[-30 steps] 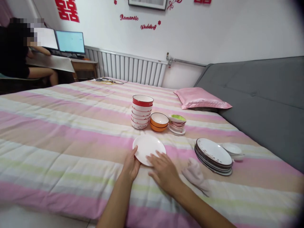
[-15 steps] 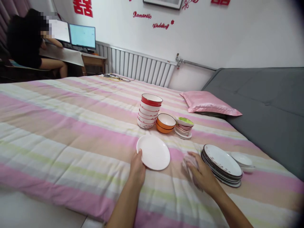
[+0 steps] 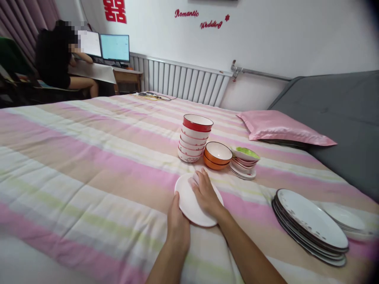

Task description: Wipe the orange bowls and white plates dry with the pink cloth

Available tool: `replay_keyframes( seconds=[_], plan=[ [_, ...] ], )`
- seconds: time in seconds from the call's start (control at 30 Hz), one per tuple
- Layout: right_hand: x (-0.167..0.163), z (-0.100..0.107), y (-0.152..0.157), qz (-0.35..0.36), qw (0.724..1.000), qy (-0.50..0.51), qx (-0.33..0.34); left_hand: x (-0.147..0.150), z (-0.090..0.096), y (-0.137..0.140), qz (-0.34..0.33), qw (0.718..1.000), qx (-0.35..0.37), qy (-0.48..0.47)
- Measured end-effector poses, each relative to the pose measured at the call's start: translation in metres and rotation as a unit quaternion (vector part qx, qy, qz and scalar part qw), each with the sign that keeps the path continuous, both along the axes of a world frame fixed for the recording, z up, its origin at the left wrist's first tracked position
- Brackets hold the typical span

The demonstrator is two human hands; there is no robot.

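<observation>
A plain white plate (image 3: 188, 207) is gripped at its left rim by my left hand (image 3: 177, 221), thumb on top and the other fingers underneath, out of sight. Over the plate's face lies my right hand (image 3: 207, 193), pressing a pale cloth (image 3: 194, 180) that is mostly covered by the fingers. Just beyond the plate stand a tall stack of white bowls (image 3: 193, 144) with a red one on top and two orange bowls (image 3: 217, 157). To their right, small dishes (image 3: 244, 161) are piled under a green leaf-patterned one.
Dark-rimmed plates (image 3: 310, 221) are stacked at the right, beside some small white dishes (image 3: 345, 217). All rest on a striped bedspread (image 3: 89, 169). A pink pillow (image 3: 281, 126) lies by the grey headboard (image 3: 331, 102). Cables (image 3: 154, 96) lie at the far edge; a person (image 3: 56, 55) sits at a desk.
My right hand has moved left with the cloth, from beside the plate onto its face. My left hand keeps hold of the rim. The view has shifted slightly.
</observation>
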State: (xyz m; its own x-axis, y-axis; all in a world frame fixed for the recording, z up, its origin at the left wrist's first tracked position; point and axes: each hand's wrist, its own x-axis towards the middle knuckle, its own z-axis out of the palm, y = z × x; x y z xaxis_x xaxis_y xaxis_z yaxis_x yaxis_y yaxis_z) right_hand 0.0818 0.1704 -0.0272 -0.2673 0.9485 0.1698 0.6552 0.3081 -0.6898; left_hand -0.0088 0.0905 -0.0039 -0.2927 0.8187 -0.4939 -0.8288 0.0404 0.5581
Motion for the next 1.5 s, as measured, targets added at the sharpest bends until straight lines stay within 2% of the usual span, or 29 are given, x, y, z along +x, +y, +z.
replay_keyframes(
  seconds=[0.1, 0.23, 0.33, 0.5, 0.57, 0.63, 0.7, 0.77, 0.83, 0.93, 1.1, 1.2, 1.33, 1.43, 1.5],
  plan=[
    [0.001, -0.003, -0.002, 0.067, 0.997, -0.018, -0.017, 0.003, 0.004, 0.002, -0.002, 1.000, 0.006, -0.017],
    [0.004, 0.005, 0.003, 0.180, 0.983, -0.028, -0.026, 0.008, 0.005, 0.005, 0.013, 0.999, 0.018, -0.034],
    [0.006, 0.015, 0.003, 0.253, 0.967, 0.000, -0.021, 0.010, 0.007, 0.007, 0.026, 0.997, 0.045, -0.049],
    [0.008, 0.031, -0.003, 0.358, 0.931, 0.068, -0.030, 0.005, 0.018, 0.005, 0.011, 0.990, 0.075, -0.115],
    [0.011, 0.035, -0.006, 0.391, 0.914, 0.097, -0.058, 0.002, 0.022, 0.004, 0.018, 0.991, 0.050, -0.123],
    [0.017, 0.040, -0.008, 0.412, 0.896, 0.122, -0.114, 0.001, 0.026, 0.002, 0.021, 0.993, 0.007, -0.118],
    [0.027, 0.046, -0.010, 0.432, 0.873, 0.138, -0.180, 0.002, 0.029, 0.002, 0.002, 0.994, -0.026, -0.107],
    [0.040, 0.053, -0.011, 0.449, 0.852, 0.138, -0.230, 0.003, 0.030, 0.003, -0.026, 0.995, -0.021, -0.096],
    [0.053, 0.060, -0.011, 0.439, 0.854, 0.105, -0.259, 0.006, 0.029, 0.004, -0.038, 0.996, 0.007, -0.082],
    [0.071, 0.068, -0.009, 0.364, 0.896, 0.030, -0.253, 0.010, 0.023, 0.007, -0.028, 0.999, 0.009, -0.038],
    [0.085, 0.077, -0.004, 0.256, 0.952, -0.015, -0.167, 0.016, 0.012, 0.007, -0.007, 0.996, -0.062, 0.061],
    [0.084, 0.074, 0.004, 0.166, 0.981, 0.056, -0.088, 0.019, 0.009, 0.004, 0.002, 0.996, -0.050, 0.080],
    [0.071, 0.063, 0.010, 0.044, 0.980, 0.191, 0.041, 0.023, 0.010, 0.001, -0.001, 0.997, -0.018, 0.071],
    [0.053, 0.054, 0.006, -0.025, 0.961, 0.215, 0.173, 0.029, 0.011, -0.001, 0.010, 0.998, 0.000, 0.057],
    [0.042, 0.050, 0.001, 0.000, 0.956, 0.172, 0.236, 0.032, 0.010, -0.002, 0.010, 0.999, 0.018, 0.043]
  ],
)
